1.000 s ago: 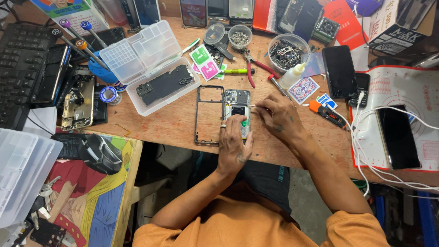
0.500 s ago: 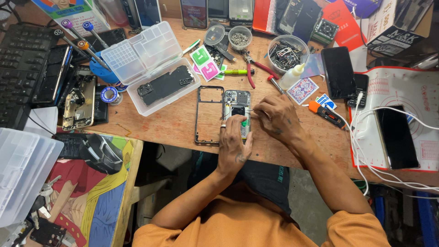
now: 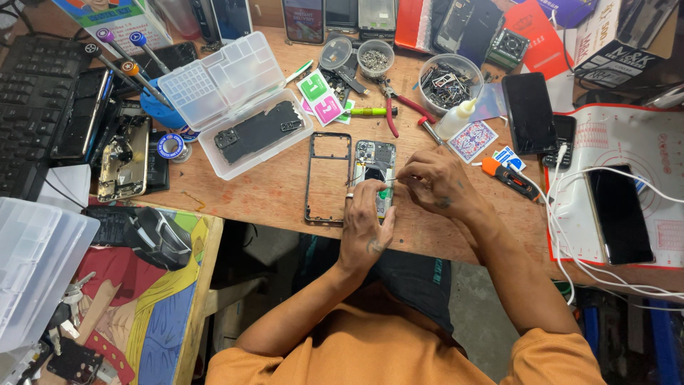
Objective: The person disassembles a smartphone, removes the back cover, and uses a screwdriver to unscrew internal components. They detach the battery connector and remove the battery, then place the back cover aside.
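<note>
The left hand (image 3: pixel 365 228) has stayed flat on the opened phone (image 3: pixel 374 175) near the table's (image 3: pixel 271 192) front edge; right hand (image 3: pixel 434 182), fingers pinching tweezers (image 3: pixel 390 179) (barely visible), has edged inward.

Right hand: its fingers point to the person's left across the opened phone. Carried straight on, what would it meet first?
Probably the left hand, whose fingers press on the opened phone right beside the right hand. Past that lies the empty phone frame. Height above the phone is unclear from this view.
</note>
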